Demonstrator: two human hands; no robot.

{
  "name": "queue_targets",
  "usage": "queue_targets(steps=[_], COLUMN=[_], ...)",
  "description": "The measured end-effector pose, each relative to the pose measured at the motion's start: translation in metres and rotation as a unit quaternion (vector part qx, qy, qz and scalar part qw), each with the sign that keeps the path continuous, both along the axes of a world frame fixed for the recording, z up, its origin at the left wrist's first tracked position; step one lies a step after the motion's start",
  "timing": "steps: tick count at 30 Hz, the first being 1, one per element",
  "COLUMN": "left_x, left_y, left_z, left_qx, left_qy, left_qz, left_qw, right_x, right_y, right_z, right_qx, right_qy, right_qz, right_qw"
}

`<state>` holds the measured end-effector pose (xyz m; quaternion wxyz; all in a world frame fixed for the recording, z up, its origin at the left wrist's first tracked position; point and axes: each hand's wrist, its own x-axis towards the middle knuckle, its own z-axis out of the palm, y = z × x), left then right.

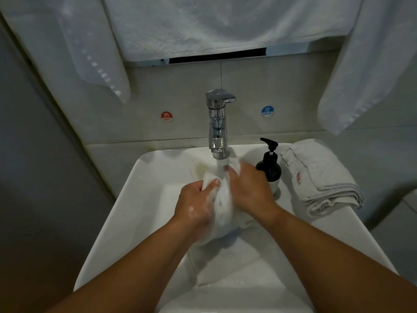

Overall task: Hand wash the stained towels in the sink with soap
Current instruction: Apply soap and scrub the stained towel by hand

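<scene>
Suds are seen on the wet towel (223, 206), bunched under the running faucet (217, 123) over the sink (126, 199) and gripped by the left hand (196, 204) and right hand (248, 190) — judged soft, water-heavy, slippery (best held by its gathered folds).

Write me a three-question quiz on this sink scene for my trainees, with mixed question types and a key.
1. True or false: water runs from the tap onto the towel.
2. What stands beside the tap? A soap bottle; B cup; C brush.
3. Which hands grip the towel?
Key: 1 true; 2 A; 3 both, left hand and right hand.
</scene>
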<state>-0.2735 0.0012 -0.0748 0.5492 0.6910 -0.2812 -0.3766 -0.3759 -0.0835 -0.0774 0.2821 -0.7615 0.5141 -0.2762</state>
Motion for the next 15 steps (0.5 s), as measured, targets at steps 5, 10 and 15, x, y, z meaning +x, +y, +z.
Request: queue_targets(steps=[5,10,15], left_x=[0.006,0.006,0.007], left_y=[-0.002,-0.001,-0.002], left_z=[-0.001,0.001,-0.002], left_qx=[-0.004,-0.006,0.007], left_qy=[-0.033,-0.003,-0.028], left_qz=[0.034,0.008,0.018], left_qw=[0.999,1.000,0.999], right_x=[-0.005,0.001,-0.005], right_y=[0.017,0.006,0.015], right_z=[-0.002,-0.001,-0.005], right_qx=[-0.003,-0.019,-0.007], right_qy=[-0.002,0.000,0.024], right_qz=[0.028,0.024,0.037], right_qw=[1.000,1.000,0.999])
